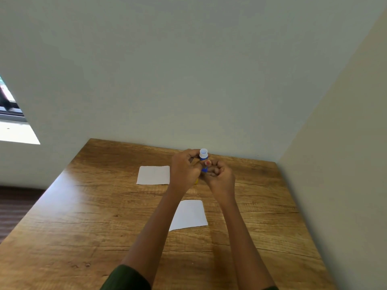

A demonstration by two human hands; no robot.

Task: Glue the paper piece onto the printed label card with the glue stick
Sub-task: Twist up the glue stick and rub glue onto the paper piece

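Left hand (184, 170) and right hand (219, 175) both clasp the upright glue stick (203, 156) near table's (83, 216) far edge. One white paper (154, 175) far-left of hands; another (189, 214) below wrists, mid-table. Left half bare.

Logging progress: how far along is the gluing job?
Early. Done: nothing stuck; the two white papers, far and near, lie apart on the table. In hand: left hand and right hand hold the glue stick together. Left: spreading glue, joining the papers.
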